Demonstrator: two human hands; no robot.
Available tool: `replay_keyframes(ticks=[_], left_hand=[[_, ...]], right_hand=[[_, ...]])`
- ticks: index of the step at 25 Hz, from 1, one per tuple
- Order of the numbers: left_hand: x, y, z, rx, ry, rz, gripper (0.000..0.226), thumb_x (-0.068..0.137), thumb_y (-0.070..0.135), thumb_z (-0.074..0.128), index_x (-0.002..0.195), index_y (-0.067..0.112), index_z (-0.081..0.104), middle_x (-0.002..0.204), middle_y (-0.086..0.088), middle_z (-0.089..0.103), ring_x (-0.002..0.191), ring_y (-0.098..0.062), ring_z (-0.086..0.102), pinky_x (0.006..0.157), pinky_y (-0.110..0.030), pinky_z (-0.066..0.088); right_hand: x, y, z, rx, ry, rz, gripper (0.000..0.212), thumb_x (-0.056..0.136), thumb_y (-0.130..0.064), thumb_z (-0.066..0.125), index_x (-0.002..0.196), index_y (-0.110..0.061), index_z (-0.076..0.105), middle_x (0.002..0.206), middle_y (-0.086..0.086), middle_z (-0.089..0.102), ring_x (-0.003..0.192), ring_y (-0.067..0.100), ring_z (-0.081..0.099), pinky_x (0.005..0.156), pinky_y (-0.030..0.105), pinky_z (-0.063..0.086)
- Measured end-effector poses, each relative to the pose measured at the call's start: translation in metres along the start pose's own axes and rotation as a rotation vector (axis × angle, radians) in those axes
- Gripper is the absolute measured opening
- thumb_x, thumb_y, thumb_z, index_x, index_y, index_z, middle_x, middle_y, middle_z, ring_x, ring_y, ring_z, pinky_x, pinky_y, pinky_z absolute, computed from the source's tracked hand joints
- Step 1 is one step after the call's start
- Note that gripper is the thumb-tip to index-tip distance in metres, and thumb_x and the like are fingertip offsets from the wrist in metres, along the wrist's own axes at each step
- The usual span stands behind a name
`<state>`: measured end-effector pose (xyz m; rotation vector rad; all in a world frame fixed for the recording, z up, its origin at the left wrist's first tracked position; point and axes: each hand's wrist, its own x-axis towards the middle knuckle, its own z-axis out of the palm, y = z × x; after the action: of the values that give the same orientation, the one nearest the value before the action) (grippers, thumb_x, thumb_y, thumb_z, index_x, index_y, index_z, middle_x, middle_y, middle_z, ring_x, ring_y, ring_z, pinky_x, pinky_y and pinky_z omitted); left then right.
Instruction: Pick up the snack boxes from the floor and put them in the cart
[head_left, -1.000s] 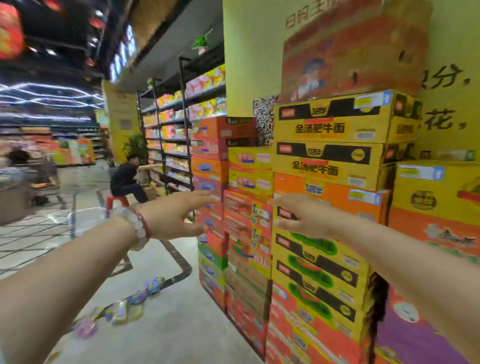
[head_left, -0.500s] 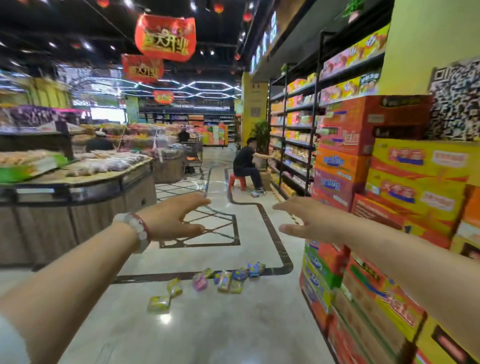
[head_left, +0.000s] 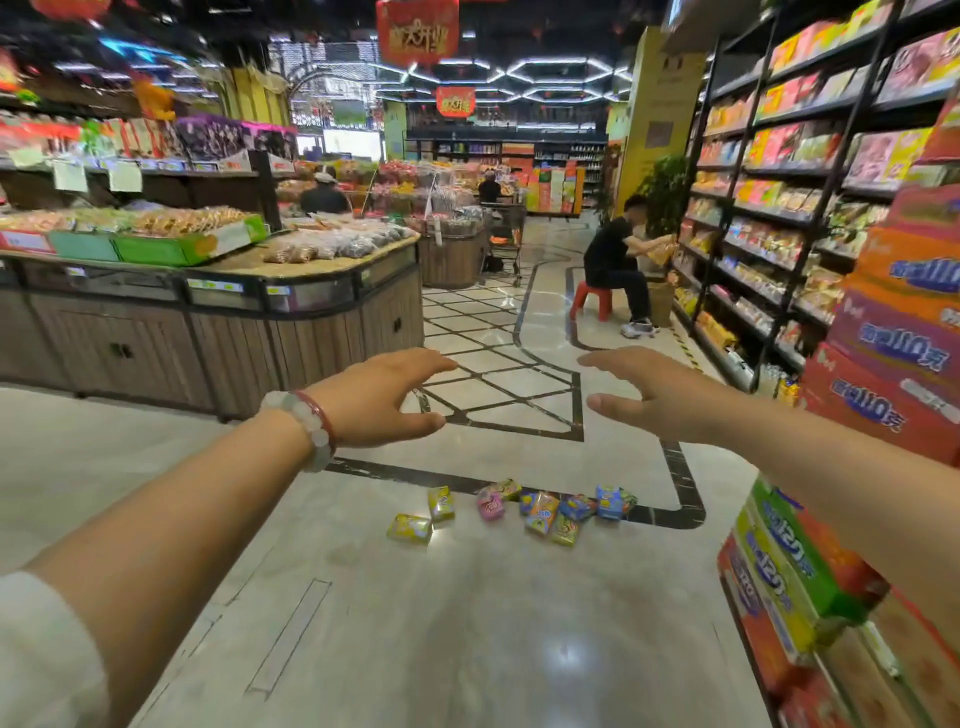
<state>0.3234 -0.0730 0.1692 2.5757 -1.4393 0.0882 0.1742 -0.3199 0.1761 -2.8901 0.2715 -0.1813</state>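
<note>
Several small colourful snack boxes (head_left: 540, 512) lie scattered on the shiny tiled floor ahead of me, with a yellow box (head_left: 409, 528) at the left end and a blue one (head_left: 610, 502) at the right. My left hand (head_left: 382, 397), with a bead bracelet on its wrist, is held out in the air above them, fingers relaxed and empty. My right hand (head_left: 652, 392) is held out the same way, palm facing the left hand, holding nothing. Both hands are well above the boxes. A shopping cart (head_left: 501, 244) stands far down the aisle.
Stacked cartons (head_left: 893, 364) rise close on my right. A wooden produce counter (head_left: 234, 312) fills the left. A person sits on a red stool (head_left: 592, 301) beside black snack shelves (head_left: 779, 208) further along the aisle. Open floor lies between me and the boxes.
My view has swung left from the carton stacks to the open aisle, so the snack boxes now lie centred on the floor ahead. Both hands stay outstretched, open and empty.
</note>
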Motion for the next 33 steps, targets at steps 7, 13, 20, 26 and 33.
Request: replay_keyframes(ticks=[7,13,20,26,33], left_hand=[[0.095,-0.096,0.017,-0.043,-0.066,0.049,0.064,0.090,0.040,0.053,0.145,0.031,0.023,0.152,0.006,0.025,0.138,-0.014,0.026,0.111,-0.029,0.023],[0.174,-0.161,0.058,-0.086,-0.121,0.042,0.062,0.090,0.036,0.055,0.144,0.026,0.027,0.149,0.004,0.031,0.134,-0.014,0.032,0.108,-0.025,0.025],[0.292,-0.248,0.129,-0.138,-0.213,-0.083,0.060,0.091,0.038,0.053,0.144,0.025,0.028,0.148,0.002,0.032,0.127,-0.016,0.038,0.095,-0.014,0.024],[0.366,-0.327,0.162,-0.211,-0.211,-0.201,0.065,0.086,0.046,0.049,0.143,0.022,0.030,0.149,0.000,0.032,0.136,-0.015,0.030,0.098,-0.009,0.014],[0.471,-0.456,0.225,-0.207,-0.193,-0.206,0.084,0.071,0.063,0.033,0.141,0.016,0.036,0.146,-0.004,0.039,0.136,-0.018,0.034,0.102,-0.014,0.016]], right_hand=[[0.130,0.026,0.037,0.071,-0.043,0.008,0.057,0.093,-0.045,0.048,0.145,-0.031,0.031,0.150,-0.005,0.034,0.133,0.012,0.035,0.100,0.022,0.029],[0.231,0.070,0.077,0.076,-0.111,-0.011,0.057,0.093,-0.045,0.049,0.145,-0.030,0.032,0.148,-0.002,0.036,0.132,0.014,0.036,0.094,0.019,0.028],[0.392,0.141,0.139,0.096,-0.242,-0.115,0.058,0.092,-0.047,0.048,0.145,-0.031,0.032,0.145,-0.002,0.040,0.133,0.016,0.034,0.107,0.028,0.028],[0.530,0.166,0.181,0.109,-0.402,-0.153,0.060,0.092,-0.049,0.047,0.147,-0.033,0.027,0.151,0.001,0.032,0.137,0.019,0.030,0.110,0.031,0.025],[0.695,0.170,0.256,0.183,-0.448,-0.176,0.056,0.095,-0.040,0.049,0.146,-0.028,0.030,0.151,-0.001,0.032,0.138,0.015,0.028,0.101,0.013,0.018]])
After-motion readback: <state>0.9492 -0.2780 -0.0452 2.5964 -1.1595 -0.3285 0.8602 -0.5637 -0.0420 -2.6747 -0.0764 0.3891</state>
